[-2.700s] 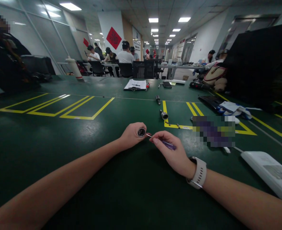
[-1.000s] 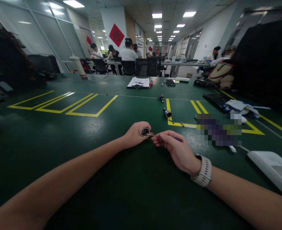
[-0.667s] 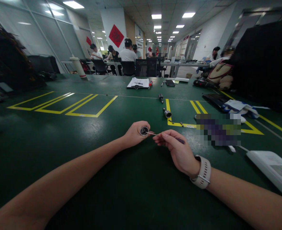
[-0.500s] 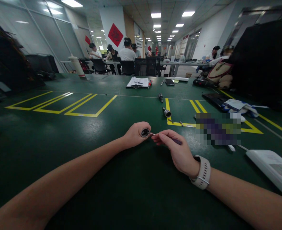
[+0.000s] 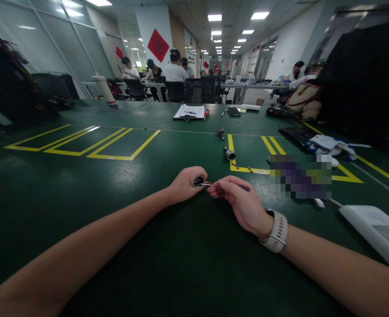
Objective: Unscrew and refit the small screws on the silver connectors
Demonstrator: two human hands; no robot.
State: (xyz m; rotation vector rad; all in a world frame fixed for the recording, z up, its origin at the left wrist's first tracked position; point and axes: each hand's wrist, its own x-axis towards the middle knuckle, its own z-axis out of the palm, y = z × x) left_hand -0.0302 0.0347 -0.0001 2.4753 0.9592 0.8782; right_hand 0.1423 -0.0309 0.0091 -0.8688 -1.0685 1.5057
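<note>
My left hand (image 5: 186,184) is wrapped round a hollow metal cylinder (image 5: 198,181), its round open end turned toward me. In my right hand (image 5: 238,198) is a thin screwdriver (image 5: 245,188) with a dark purple handle, pinched between the fingers. Its slim metal shaft points left, and the end lies at the cylinder's mouth; the exact tip is too small to make out. Beyond my hands, a similar metal cylinder with a narrow stem (image 5: 229,153) lies on the green table (image 5: 141,246). Several tiny dark screws or fittings (image 5: 250,169) lie near it on the yellow tape.
Another stemmed metal part (image 5: 221,133) lies farther back. A clipboard with paper (image 5: 189,112), a red screwdriver (image 5: 206,114) and a phone (image 5: 234,112) are at the far side. At right are a blurred-out purple item (image 5: 296,176), gloves (image 5: 331,146) and a white device (image 5: 372,233).
My right hand has shifted slightly up and left, and the screwdriver's shaft lies flatter at the cylinder's mouth. My left hand still grips the cylinder, with little movement.
</note>
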